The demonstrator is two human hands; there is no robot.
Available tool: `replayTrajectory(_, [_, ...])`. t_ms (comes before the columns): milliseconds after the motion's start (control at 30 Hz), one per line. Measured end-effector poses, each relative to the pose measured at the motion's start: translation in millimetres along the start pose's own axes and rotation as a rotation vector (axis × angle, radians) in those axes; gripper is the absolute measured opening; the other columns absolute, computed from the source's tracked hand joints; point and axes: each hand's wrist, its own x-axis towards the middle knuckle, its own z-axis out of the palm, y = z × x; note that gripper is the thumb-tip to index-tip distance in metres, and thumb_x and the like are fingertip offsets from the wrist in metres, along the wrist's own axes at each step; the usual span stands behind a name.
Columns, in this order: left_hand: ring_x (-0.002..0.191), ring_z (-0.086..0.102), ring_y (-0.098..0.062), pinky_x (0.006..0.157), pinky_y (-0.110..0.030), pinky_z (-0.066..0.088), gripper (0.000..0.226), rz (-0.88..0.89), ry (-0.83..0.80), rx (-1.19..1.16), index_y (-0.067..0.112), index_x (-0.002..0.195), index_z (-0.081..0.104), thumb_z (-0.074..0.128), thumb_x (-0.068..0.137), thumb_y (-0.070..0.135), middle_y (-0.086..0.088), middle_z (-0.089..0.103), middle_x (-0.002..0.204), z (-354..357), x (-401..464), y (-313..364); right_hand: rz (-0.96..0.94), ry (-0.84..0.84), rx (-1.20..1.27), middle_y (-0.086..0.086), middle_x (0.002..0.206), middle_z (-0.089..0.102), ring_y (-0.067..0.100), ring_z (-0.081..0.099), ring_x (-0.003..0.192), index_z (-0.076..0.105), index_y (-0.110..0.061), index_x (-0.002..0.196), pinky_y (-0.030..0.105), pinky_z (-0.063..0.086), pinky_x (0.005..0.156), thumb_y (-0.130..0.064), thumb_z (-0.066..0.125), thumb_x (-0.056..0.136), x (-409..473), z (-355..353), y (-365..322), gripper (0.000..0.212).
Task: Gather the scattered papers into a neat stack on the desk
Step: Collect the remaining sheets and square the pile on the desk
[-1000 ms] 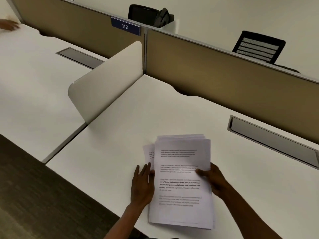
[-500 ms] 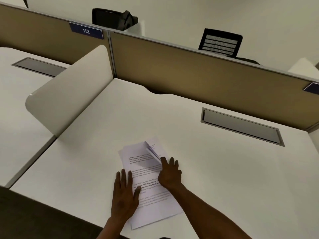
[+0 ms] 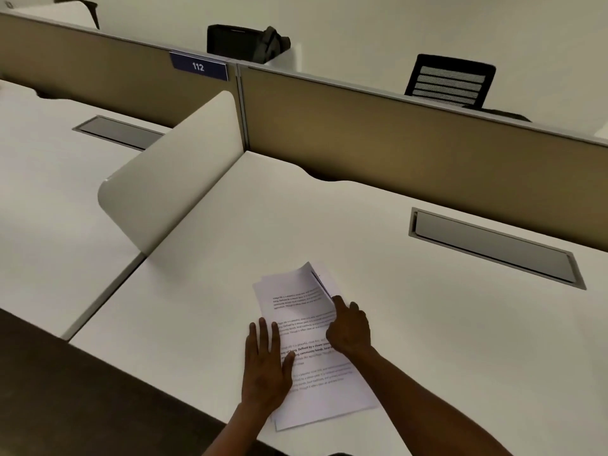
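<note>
A stack of printed white papers (image 3: 309, 366) lies on the white desk (image 3: 427, 340), near its front edge. My left hand (image 3: 266, 366) rests flat on the stack's left edge with fingers spread. My right hand (image 3: 348, 327) sits on the stack's right edge, fingers curled against the sheets. The top sheets' far right corner (image 3: 312, 274) curls upward just beyond my right fingertips. A few sheet edges stick out unevenly at the stack's near left corner.
A rounded white side divider (image 3: 171, 182) stands to the left. A tan partition (image 3: 411, 139) with a "112" tag (image 3: 198, 66) runs along the back. A grey cable hatch (image 3: 493, 248) sits at the right. A black bag (image 3: 246, 42) and chair (image 3: 450, 82) are beyond the partition.
The stack went from lifted and upright-facing to lying on the desk, turned leftward. My right hand shifted from holding its right edge to pressing on it, and the far corner curled up.
</note>
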Motion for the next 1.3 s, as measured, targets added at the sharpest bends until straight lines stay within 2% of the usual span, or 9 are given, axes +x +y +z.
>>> replayTrajectory(400, [0.15, -0.029, -0.022, 0.121, -0.032, -0.019, 0.079, 0.004, -0.001, 0.003, 0.024, 0.154, -0.022, 0.015, 0.096, 0.064, -0.004, -0.031, 0.162, 7, 2, -10, 0.068, -0.026, 0.344, -0.001, 0.112, 0.066, 0.025, 0.063, 0.103, 0.054, -0.03, 0.126, 0.047, 0.05, 0.097, -0.028, 0.066, 0.078, 7, -24, -2, 0.049])
replayTrajectory(567, [0.152, -0.025, -0.026, 0.122, -0.032, -0.021, 0.08, -0.015, -0.014, -0.069, 0.021, 0.153, -0.017, 0.031, 0.099, 0.054, -0.005, -0.029, 0.161, 1, 2, -5, -0.26, -0.058, 0.274, 0.006, 0.123, 0.065, 0.021, 0.062, 0.102, 0.048, -0.025, 0.139, 0.033, 0.053, 0.087, -0.023, 0.069, 0.082, 1, -30, 16, 0.061])
replayTrajectory(633, [0.152, -0.022, -0.028, 0.122, -0.033, -0.019, 0.085, -0.043, -0.033, -0.114, 0.019, 0.154, -0.014, 0.041, 0.098, 0.051, -0.004, -0.029, 0.159, -2, 6, 0, -0.304, -0.027, 0.33, 0.004, 0.118, 0.067, 0.014, 0.066, 0.094, 0.044, -0.036, 0.137, 0.028, 0.055, 0.081, -0.024, 0.067, 0.078, -5, -29, 23, 0.065])
replayTrajectory(700, [0.152, -0.021, -0.028, 0.122, -0.036, -0.015, 0.087, -0.083, -0.05, -0.144, 0.018, 0.158, -0.005, 0.045, 0.096, 0.052, -0.006, -0.024, 0.162, -6, 10, 6, -0.199, 0.019, 0.57, -0.006, 0.11, 0.068, 0.005, 0.066, 0.092, 0.038, -0.044, 0.138, 0.026, 0.057, 0.076, -0.021, 0.073, 0.074, -11, -26, 27, 0.077])
replayTrajectory(767, [0.153, -0.02, -0.029, 0.123, -0.038, -0.012, 0.087, -0.124, -0.055, -0.175, 0.018, 0.159, 0.001, 0.047, 0.095, 0.054, -0.01, -0.017, 0.165, -8, 13, 12, 0.011, 0.011, 0.855, -0.004, 0.108, 0.068, 0.016, 0.068, 0.096, 0.033, -0.039, 0.143, 0.037, 0.059, 0.081, -0.006, 0.079, 0.074, -13, -23, 31, 0.089])
replayTrajectory(867, [0.153, -0.019, -0.029, 0.125, -0.041, -0.008, 0.087, -0.172, -0.067, -0.22, 0.018, 0.159, 0.001, 0.048, 0.095, 0.054, -0.011, -0.014, 0.166, -11, 15, 18, 0.28, -0.157, 1.198, 0.013, 0.102, 0.075, 0.033, 0.074, 0.088, 0.056, -0.004, 0.128, 0.042, 0.062, 0.07, 0.014, 0.069, 0.075, -16, -23, 36, 0.057])
replayTrajectory(933, [0.153, -0.02, -0.03, 0.125, -0.041, -0.008, 0.087, -0.176, -0.069, -0.21, 0.017, 0.159, 0.001, 0.048, 0.096, 0.054, -0.012, -0.015, 0.166, -11, 14, 21, 0.319, -0.188, 1.187, 0.014, 0.095, 0.078, 0.033, 0.076, 0.082, 0.066, 0.0, 0.117, 0.038, 0.062, 0.064, 0.014, 0.066, 0.076, -24, -22, 44, 0.043])
replayTrajectory(1133, [0.155, -0.01, -0.028, 0.127, -0.041, -0.003, 0.082, -0.168, -0.013, -0.187, 0.017, 0.159, 0.012, 0.047, 0.095, 0.055, -0.009, -0.005, 0.168, 0, -3, 36, 0.318, 0.037, 1.08, 0.012, 0.125, 0.066, 0.034, 0.064, 0.111, 0.054, -0.012, 0.136, 0.055, 0.052, 0.1, -0.001, 0.065, 0.085, -42, -4, 73, 0.053])
replayTrajectory(1300, [0.155, -0.005, -0.029, 0.127, -0.042, 0.0, 0.084, -0.193, -0.055, -0.196, 0.02, 0.159, 0.012, 0.045, 0.094, 0.061, -0.007, 0.003, 0.168, 4, -11, 56, 0.12, -0.086, 1.014, 0.002, 0.138, 0.057, 0.023, 0.058, 0.122, 0.035, -0.026, 0.149, 0.049, 0.049, 0.106, -0.004, 0.068, 0.087, -58, -3, 86, 0.074])
